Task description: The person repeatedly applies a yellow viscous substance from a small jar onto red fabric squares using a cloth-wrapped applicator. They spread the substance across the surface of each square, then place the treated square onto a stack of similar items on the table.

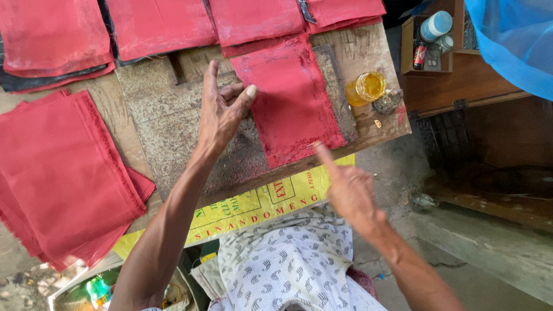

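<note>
A red rectangular sheet (291,101) lies on a worn grey work slab (167,124) on the wooden table. My left hand (222,109) hovers at the sheet's left edge, fingers spread, thumb tip touching or just over the red edge. Over the sheet's near right corner is my right hand (345,187), its index finger stretched out and pointing at the corner. Neither hand holds anything.
A stack of red cloth pieces (63,173) lies at the left. More red sheets (161,23) line the far edge. A small jar of yellow liquid (368,86) stands at the table's right end. A wooden box with containers (432,34) sits beyond it. Yellow printed sacking (253,207) hangs at the near edge.
</note>
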